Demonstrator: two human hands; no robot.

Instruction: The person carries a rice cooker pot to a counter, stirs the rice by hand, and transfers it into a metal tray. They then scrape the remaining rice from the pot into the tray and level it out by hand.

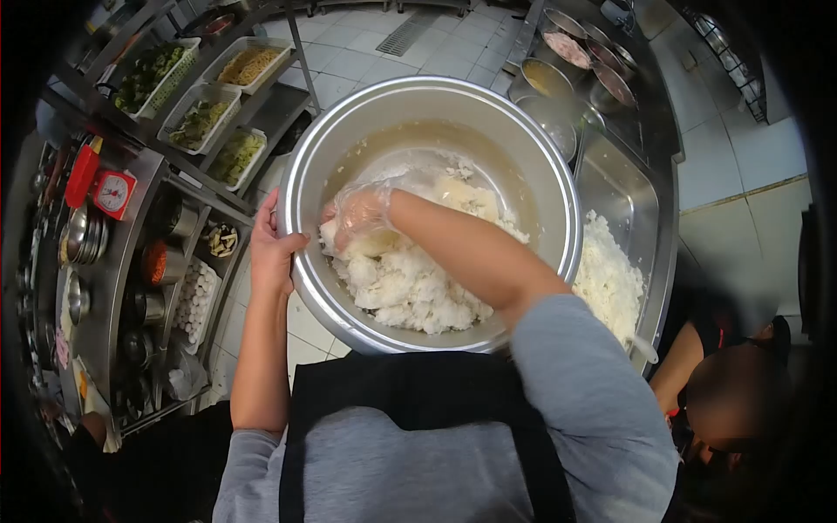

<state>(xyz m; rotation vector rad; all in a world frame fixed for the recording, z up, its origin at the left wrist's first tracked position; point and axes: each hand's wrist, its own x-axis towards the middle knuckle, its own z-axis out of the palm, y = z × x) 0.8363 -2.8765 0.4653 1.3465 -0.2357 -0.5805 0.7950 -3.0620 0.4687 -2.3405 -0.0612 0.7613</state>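
Note:
A large round metal pot [299, 288] is in front of me with cooked white rice [418, 292] in it. The rice is heaped toward the near side, and the far bottom shows through thinly. My left hand [275, 242] grips the pot's left rim, thumb over the edge. Inside the pot, my right hand [362, 218] wears a clear plastic glove and is curled into the rice at the left; its fingertips are partly hidden. To the right, a deep metal tray [658, 253] holds more white rice [606, 275].
A rack at left bears baskets of greens [200, 122] and noodles [253, 65]. Lower shelves hold eggs [196, 301] and metal containers. A red scale [113, 192] stands on the left counter. Metal pots [554, 83] line the right counter. Another person [684, 366] is at right.

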